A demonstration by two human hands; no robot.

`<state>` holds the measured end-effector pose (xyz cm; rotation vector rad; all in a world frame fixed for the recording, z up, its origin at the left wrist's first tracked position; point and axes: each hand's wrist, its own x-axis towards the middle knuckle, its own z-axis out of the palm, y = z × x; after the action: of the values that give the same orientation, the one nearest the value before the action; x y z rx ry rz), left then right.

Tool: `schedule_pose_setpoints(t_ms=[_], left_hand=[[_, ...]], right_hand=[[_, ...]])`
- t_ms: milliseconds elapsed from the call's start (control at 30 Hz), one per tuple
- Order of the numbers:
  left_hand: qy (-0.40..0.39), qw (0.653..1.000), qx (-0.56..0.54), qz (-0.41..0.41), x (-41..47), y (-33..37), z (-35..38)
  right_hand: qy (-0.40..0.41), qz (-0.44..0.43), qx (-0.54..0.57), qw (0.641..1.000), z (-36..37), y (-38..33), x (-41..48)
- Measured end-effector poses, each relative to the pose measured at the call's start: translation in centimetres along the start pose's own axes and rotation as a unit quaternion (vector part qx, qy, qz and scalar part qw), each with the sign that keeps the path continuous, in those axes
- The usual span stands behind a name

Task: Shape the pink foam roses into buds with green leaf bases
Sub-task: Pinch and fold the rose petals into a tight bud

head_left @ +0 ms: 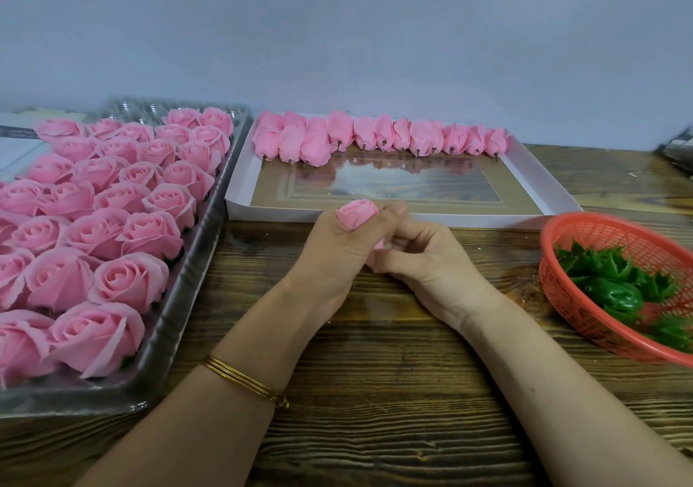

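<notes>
While the left hand (337, 250) gripped 1 pink rose bud (357, 216) in curled fingers, petals up, above the table (375, 393), the right hand (427, 261) pinched the bud's lower end with curled fingers. Clear plastic tray (187, 280), left: packed with open pink roses (127, 280). White box (528, 175), behind the hands: 1 row of shaped buds (375, 136) along its far wall, stem ends toward the viewer. Red basket (607, 237), right: green leaf bases (615, 291).
</notes>
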<state>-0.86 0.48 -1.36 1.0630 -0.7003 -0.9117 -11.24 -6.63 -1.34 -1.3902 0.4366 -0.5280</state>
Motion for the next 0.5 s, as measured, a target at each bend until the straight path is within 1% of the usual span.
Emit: schedule_pose_setpoints(t_ms=[133, 233, 333, 500], left_hand=[[0.059, 0.998, 0.012, 0.004, 0.09, -0.28, 0.42], [0.059, 0.998, 0.031, 0.009, 0.01, -0.42, 0.49], [0.029, 0.999, 0.040, 0.016, -0.17, -0.27, 0.40], [-0.018, 0.999, 0.036, 0.009, -0.37, 0.32, 0.17]], right_hand=[[0.024, -0.024, -0.079, 0.996, 0.34, 0.35, 0.17], [0.048, -0.061, -0.121, 0.990, 0.70, 0.36, 0.18], [0.044, -0.068, -0.095, 0.992, 0.44, 0.36, 0.14], [0.000, -0.027, -0.025, 0.999, -0.20, 0.32, 0.07]])
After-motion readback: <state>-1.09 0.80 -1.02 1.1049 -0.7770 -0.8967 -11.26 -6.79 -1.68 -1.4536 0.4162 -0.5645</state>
